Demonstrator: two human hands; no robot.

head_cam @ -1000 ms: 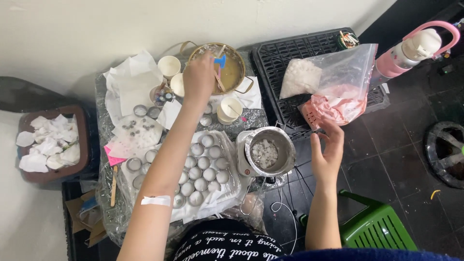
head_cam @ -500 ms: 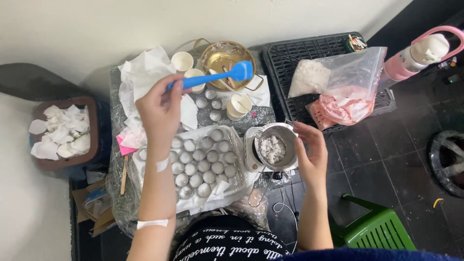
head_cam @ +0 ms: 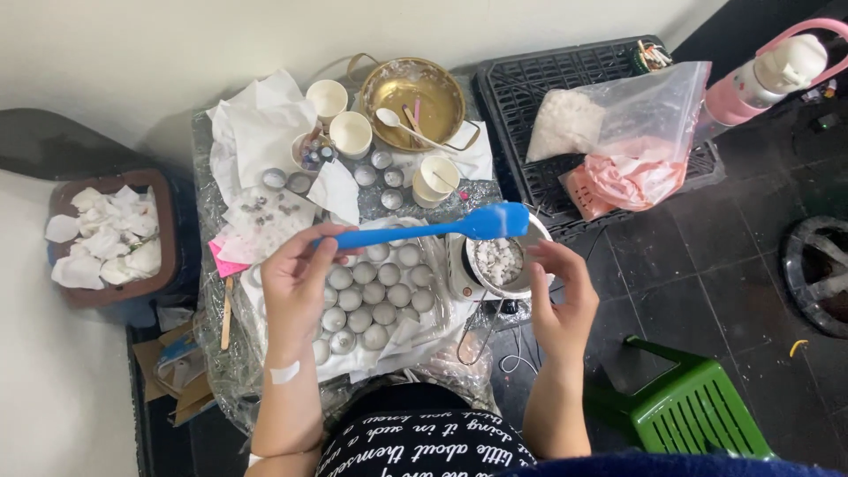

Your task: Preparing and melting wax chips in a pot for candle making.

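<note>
Over the small metal pot [head_cam: 497,265], the blue spatula [head_cam: 424,233] has swung across from the far brass bowl [head_cam: 413,100], its blade now above the white chunks. Her left hand [head_cam: 296,283] pinches the handle; her right hand [head_cam: 558,296] has closed in, fingers curled at the pot's rim.

I read this as a home craft corner, not a shop or lab. A small low table [head_cam: 212,141] wrapped in clear plastic sits against a bare white wall. At its centre, rows of small round tins [head_cam: 375,296]; at 12 o'clock, a brass bowl [head_cam: 412,102] and paper cups [head_cam: 350,132]. At 9 o'clock, a brown bin [head_cam: 115,287] of used tissues. At 4 o'clock, a green plastic stool [head_cam: 698,411] on dark floor tiles.
</note>
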